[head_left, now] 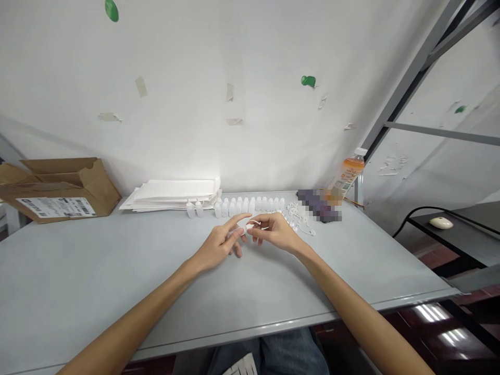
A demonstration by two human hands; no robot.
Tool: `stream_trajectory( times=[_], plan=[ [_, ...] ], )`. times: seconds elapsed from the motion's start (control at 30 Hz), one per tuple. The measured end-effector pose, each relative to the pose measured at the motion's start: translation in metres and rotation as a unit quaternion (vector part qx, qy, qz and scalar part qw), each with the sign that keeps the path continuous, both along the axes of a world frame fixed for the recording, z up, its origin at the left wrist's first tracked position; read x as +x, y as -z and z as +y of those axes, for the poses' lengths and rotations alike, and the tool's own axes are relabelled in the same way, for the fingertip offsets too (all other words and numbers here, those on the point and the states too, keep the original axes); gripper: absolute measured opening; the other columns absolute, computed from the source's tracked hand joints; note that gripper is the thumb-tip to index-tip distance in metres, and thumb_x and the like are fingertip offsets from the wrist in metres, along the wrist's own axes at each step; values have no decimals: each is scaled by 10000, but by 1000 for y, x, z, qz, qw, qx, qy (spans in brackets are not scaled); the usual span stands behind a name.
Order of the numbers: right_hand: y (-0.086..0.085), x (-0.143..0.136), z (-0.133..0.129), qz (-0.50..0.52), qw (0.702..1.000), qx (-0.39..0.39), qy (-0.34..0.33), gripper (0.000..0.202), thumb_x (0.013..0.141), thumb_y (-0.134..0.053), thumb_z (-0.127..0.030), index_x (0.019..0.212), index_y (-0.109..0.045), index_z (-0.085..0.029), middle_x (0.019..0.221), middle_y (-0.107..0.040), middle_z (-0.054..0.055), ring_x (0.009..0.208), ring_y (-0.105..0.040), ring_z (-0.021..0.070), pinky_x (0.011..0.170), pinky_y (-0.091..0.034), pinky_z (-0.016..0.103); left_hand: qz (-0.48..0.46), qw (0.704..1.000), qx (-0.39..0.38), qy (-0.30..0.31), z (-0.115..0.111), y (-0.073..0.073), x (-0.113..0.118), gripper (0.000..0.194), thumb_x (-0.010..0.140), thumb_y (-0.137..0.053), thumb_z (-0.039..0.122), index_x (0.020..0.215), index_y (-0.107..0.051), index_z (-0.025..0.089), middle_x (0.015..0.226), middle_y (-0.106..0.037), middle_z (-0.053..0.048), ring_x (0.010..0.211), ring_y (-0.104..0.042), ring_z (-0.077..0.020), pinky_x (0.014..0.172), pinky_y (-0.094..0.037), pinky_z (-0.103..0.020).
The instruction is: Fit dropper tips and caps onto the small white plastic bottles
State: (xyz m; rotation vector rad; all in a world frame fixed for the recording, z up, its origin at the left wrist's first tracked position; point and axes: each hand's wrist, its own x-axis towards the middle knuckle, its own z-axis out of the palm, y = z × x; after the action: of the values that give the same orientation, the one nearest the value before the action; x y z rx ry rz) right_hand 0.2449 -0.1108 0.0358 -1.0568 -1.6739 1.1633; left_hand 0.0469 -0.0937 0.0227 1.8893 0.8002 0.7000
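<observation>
Over the middle of the grey table (pixel 156 291), my left hand (pixel 222 240) has its thumb and fingertips at a small whitish piece, too small to make out. Close beside it, my right hand (pixel 272 230) pinches a thin white curved strip (pixel 253 222) between thumb and fingers. Behind both hands stands a row of small white translucent bottles (pixel 235 206). Two more bottles with thin pieces on top (pixel 194 209) stand apart at the left of the row. A tangle of small white strips (pixel 300 214) lies right of my right hand.
An open cardboard box (pixel 62 190) stands at the back left, beside a stack of white sheets (pixel 175 194). A bottle with orange liquid (pixel 347 174) leans at the back right near a dark, pixelated item (pixel 318 205). A white mouse (pixel 441 223) lies on a side surface.
</observation>
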Motion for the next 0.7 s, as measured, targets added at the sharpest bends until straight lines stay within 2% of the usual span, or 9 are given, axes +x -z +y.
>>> stream_trajectory(
  times=[0.3,0.47,0.7],
  plan=[
    [0,3,0,-25,1000,-4,-8,273,788,-687,-379,867,-727,-121,691,-673,45,544,-595,118,529,-523,251,0,999,-31,16,0,0,-1,305,970,-383,456,1183,-462,252,894,-610,-10,587,-675,-126,568,-472,-239],
    [-3,3,0,-5,1000,-18,1,301,763,-716,-381,896,-730,-112,687,-671,49,563,-608,132,530,-531,263,-35,999,-23,-12,-1,1,2,248,946,-453,471,1023,-436,235,851,-622,7,602,-673,-134,530,-460,-229],
    [-3,4,1,28,1000,-12,0,271,743,-742,-357,880,-724,-123,647,-664,28,519,-596,119,525,-527,265,-78,995,-23,-49,0,3,4,267,909,-544,455,936,-446,209,849,-653,-3,597,-682,-142,503,-466,-230]
  ],
)
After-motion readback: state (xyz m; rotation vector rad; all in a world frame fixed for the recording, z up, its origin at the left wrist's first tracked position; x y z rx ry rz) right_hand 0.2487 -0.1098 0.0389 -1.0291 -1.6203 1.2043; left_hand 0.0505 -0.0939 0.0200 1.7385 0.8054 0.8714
